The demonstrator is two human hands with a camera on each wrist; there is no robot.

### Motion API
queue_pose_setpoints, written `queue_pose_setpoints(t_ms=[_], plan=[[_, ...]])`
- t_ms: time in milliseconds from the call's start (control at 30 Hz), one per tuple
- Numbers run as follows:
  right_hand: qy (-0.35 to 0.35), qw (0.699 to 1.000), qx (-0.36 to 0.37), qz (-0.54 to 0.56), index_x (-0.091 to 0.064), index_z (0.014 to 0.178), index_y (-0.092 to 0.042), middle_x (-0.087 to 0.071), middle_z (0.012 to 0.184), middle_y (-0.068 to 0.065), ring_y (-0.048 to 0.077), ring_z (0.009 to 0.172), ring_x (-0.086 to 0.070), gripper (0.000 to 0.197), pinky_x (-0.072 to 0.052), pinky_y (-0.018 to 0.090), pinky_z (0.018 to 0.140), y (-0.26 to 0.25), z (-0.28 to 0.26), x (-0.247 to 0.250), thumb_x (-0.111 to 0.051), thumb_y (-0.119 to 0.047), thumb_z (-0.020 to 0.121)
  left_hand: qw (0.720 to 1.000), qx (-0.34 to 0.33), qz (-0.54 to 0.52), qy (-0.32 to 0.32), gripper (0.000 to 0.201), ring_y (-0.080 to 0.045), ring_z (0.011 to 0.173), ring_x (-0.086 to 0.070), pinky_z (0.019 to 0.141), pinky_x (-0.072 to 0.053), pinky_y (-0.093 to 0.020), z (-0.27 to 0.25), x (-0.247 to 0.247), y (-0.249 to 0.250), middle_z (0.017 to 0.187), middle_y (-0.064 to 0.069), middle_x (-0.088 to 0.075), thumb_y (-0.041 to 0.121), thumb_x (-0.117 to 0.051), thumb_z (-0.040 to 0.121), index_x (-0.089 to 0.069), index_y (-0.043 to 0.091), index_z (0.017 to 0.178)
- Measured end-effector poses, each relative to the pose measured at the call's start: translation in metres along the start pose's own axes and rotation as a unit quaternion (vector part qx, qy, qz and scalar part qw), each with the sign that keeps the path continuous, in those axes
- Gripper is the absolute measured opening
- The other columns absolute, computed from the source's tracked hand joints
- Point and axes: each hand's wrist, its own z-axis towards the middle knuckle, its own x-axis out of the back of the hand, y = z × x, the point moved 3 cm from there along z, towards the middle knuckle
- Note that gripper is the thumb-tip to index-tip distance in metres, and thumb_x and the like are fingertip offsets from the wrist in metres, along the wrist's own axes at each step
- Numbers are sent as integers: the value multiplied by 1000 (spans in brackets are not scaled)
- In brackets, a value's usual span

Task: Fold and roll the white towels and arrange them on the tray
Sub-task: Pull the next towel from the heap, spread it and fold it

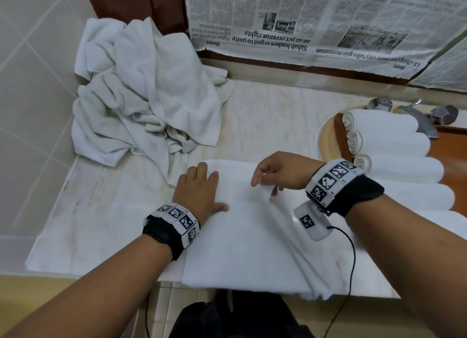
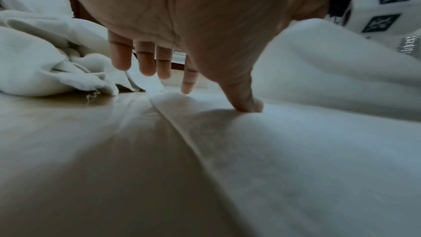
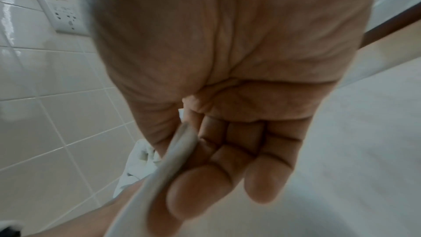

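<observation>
Left hand (image 1: 199,192) flat on the white towel (image 1: 242,236), fingers straight and spread, pressing down near the left edge. Thumb tip (image 2: 252,105) touching the cloth, seen from the left wrist.

Right hand (image 1: 278,176) lifted a little above the towel, pinching its right edge between thumb and first finger. Other fingers (image 3: 262,183) loosely curled. Thin folded strip of cloth (image 3: 180,147) squeezed by the thumb, seen from the right wrist.

White towel spread out on the pale counter (image 1: 265,125), right in front, with its near edge hanging just past the counter's lip.

Rolled towels (image 1: 394,150) lying side by side on the brown tray (image 1: 452,145), off to the right. At least 3 rolled ends showing.

Messy heap of white towels (image 1: 141,105) at the back left corner, well apart from the tray.

Newspaper (image 1: 316,21) stuck up behind the counter. Shiny tap (image 1: 414,112) just behind the rolls.
</observation>
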Motion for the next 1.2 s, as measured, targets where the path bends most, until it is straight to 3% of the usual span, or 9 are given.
queue_pose_setpoints(t_ms=[267, 367, 467, 600, 733, 833, 900, 1000, 1200], plan=[[-63, 997, 30, -41, -74, 98, -20, -77, 85, -11, 4, 92, -69, 19, -53, 27, 87, -39, 42, -18, -73, -11, 81, 958, 55, -281, -25, 67, -27, 103, -58, 80, -47, -35, -13, -18, -3, 116, -8, -56, 50, -68, 86, -39, 14, 134], [-3, 986, 64, -154, -76, 85, -20, -73, 73, -7, 11, 76, -68, 12, -55, 29, 74, -55, 71, -17, -81, -26, 76, 942, 62, -330, -2, 43, -22, 89, -55, 70, -38, -29, -12, -19, -10, 99, -2, -54, 35, -73, 85, -47, 12, 111], [20, 976, 101, -191, -74, 88, -19, -57, 65, -10, 6, 58, -51, 14, -41, 19, 57, -68, 99, -18, -78, -32, 83, 929, 68, -363, -19, 32, -16, 84, -51, 72, -37, -26, -12, -17, -15, 97, 2, -53, 26, -71, 88, -52, 13, 110], [-14, 973, 107, -204, -63, 84, -23, -56, 76, -13, 11, 74, -53, 13, -39, 21, 62, -60, 129, -32, -70, -33, 90, 933, 56, -356, -20, 5, -20, 83, -56, 70, -42, -29, -15, -16, -15, 95, -3, -57, 17, -54, 95, -54, 12, 98], [31, 975, 88, -200, -52, 93, -15, -51, 80, -5, 17, 81, -49, 18, -32, 27, 60, -49, 137, -37, -58, -31, 97, 916, 110, -386, -23, 33, -25, 78, -57, 64, -42, -33, -22, -13, -5, 82, -8, -59, 26, -38, 101, -53, 6, 78], [41, 980, 74, -181, -48, 98, -18, -53, 94, 0, 19, 88, -50, 15, -34, 28, 71, -46, 135, -40, -55, -31, 99, 917, 166, -359, -57, 53, -19, 61, -51, 54, -34, -30, -27, -9, 13, 64, 0, -51, 58, -44, 95, -43, 15, 65], [43, 980, 72, -183, -46, 98, -17, -50, 88, -2, 19, 85, -48, 15, -33, 28, 66, -45, 133, -42, -53, -30, 100, 931, 182, -307, -80, 51, -17, 62, -53, 54, -39, -29, -29, -9, 25, 71, 0, -56, 63, -51, 89, -46, 17, 69], [43, 980, 63, -182, -43, 94, -13, -44, 78, -3, 22, 82, -45, 18, -30, 29, 60, -37, 122, -45, -50, -28, 101, 940, 196, -267, -82, 25, -17, 69, -55, 55, -40, -26, -35, -9, 37, 81, 1, -57, 38, -58, 88, -47, 19, 77], [42, 981, 41, -185, -53, 121, -7, -57, 115, 10, 22, 95, -50, 34, -34, 29, 80, -5, 89, -50, -46, -35, 103, 921, 235, -306, -59, 17, -14, 64, -46, 53, -35, -28, -53, -5, 54, 78, 3, -46, 17, -55, 86, -42, 14, 97]])
